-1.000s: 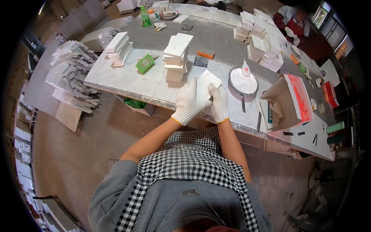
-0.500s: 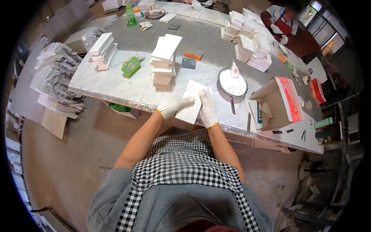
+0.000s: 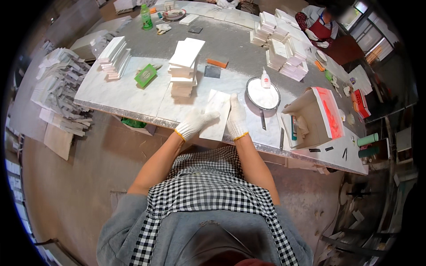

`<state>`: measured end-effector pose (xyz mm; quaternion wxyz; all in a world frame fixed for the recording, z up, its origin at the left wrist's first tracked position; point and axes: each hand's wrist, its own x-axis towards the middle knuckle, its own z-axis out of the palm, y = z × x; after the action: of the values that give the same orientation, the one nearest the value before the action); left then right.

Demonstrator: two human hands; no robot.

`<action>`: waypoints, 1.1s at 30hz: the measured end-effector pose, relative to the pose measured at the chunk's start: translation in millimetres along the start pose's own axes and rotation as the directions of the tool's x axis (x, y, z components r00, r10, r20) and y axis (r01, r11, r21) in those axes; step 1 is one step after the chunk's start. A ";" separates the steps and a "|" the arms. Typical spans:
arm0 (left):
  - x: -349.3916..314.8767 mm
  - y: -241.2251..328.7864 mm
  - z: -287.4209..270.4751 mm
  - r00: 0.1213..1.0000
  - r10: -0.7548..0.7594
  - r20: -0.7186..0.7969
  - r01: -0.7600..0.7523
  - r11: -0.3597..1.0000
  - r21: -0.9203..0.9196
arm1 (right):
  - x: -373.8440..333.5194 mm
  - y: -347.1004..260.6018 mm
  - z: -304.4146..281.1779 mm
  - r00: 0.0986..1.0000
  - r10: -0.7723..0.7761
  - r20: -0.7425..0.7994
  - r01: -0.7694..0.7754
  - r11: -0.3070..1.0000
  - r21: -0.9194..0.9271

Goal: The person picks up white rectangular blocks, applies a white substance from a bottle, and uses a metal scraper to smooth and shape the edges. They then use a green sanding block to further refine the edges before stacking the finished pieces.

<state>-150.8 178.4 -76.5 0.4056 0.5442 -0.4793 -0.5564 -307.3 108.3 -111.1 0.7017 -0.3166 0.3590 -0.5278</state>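
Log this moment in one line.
left white-gloved hand: thumb over white rectangular tile | right white-gloved hand: along tile's right edge | round dark-rimmed pan: right of hands

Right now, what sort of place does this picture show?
Probably a tile or stone workshop: stacks of white tiles stand on the dusty table, and the left hand and right hand, both gloved, flank another tile.

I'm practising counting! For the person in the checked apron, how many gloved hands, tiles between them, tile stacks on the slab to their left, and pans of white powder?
Gloved hands, left hand and right hand: 2
White tile between them: 1
Tile stacks, farther-left stack and nearer stack: 2
Powder pan: 1
Total: 6
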 end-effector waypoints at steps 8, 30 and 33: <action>-15.4 13.6 -0.9 0.999 0.030 -0.045 -0.021 0.982 0.185 | -11.0 -31.9 3.8 0.990 0.006 -0.141 -0.042 0.965 -0.260; -21.1 5.0 -2.4 1.000 0.023 -0.021 -0.026 0.986 -0.164 | -12.2 -26.9 -16.8 0.946 -0.324 -0.022 0.210 0.662 -0.719; -17.9 -3.5 -3.1 0.996 0.058 -0.063 -0.076 0.937 -0.341 | -17.8 -21.7 -21.8 0.978 -0.207 -0.018 0.153 0.775 -0.613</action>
<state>-146.1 196.3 -75.8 0.5250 0.4629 -0.3826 -0.6030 -340.0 118.9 -102.0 0.4930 -0.5357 0.5067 -0.4618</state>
